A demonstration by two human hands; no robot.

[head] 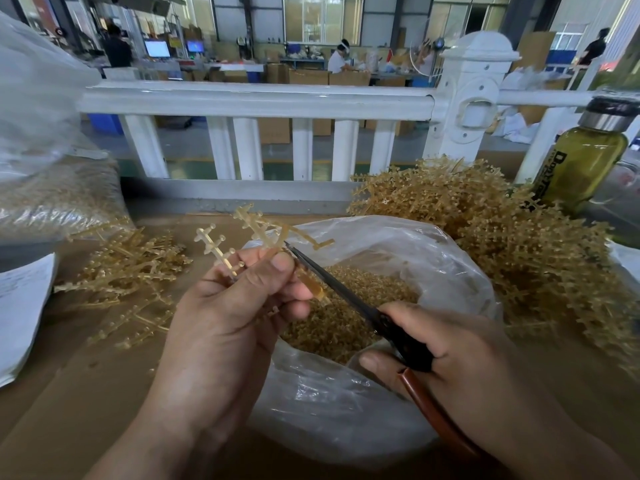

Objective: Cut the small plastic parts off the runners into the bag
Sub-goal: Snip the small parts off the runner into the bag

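Head view only. Left hand (239, 306), centre frame, pinches a runner (257, 233) between thumb and curled fingers, with the branches fanned up and away over the bag mouth. Several small parts still sit on the branch tips, so this runner is not finished. Right hand (450, 348), lower right, has its fingers wrapped round the handles of the snips (346, 292): dark blades, red-brown handle. The blade tip is right at the runner, just above the left thumb. Cannot tell if the blades are apart or closed, as they read as one dark line. The clear plastic bag (436, 251) lies open at centre under both hands, with a heap of cut parts (346, 323) inside directly below the blades. A big pile of uncut runners (502, 237) sits at right of frame, touching the bag's far side. A smaller scatter of runners (128, 271) lies at left on the brown table (86, 393). An olive bottle (581, 161) is at upper right, a white railing (256, 98) runs across the top, and paper sheets (20, 306) are at the left edge. Step in hand, as I judge it: mid-trim on one runner, lining up the next snip. The next move calls for blades set at the gate close to the part, the runner kept over the bag opening so the piece drops in, and the thumb kept clear of the tip. Risk: a part flicks out past the rim.
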